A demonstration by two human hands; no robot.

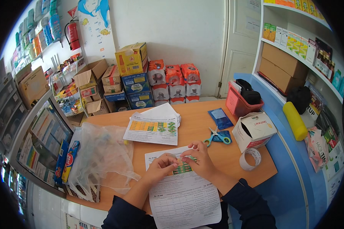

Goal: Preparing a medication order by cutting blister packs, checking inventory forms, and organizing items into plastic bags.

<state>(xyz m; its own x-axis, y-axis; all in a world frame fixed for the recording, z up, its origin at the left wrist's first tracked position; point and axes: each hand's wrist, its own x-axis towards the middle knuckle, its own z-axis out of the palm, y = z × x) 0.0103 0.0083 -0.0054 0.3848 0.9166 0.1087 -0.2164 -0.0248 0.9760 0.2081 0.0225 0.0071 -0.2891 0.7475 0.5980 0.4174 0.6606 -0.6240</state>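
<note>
Over a printed paper sheet (186, 197) my left hand (164, 166) and my right hand (200, 160) face each other, fingertips bent and close together. Thumb and forefinger of my left hand come together; any thin, clear piece between them is too faint to tell. My right hand has its fingers curled and its thumb near the forefinger, and I cannot tell whether it grips anything. Orange and green patches show on the sheet beneath my fingers. Its lower end hangs past the table's near edge. Beyond lies a stack of similar papers (152, 131).
Blue-handled scissors (215, 136) rest by blue packets (220, 118). To the right are a tape roll (250, 159), a white carton (253, 128) and a red basket (240, 106). A clear plastic bag (103, 160) lies left, beside a glass-fronted case (43, 143).
</note>
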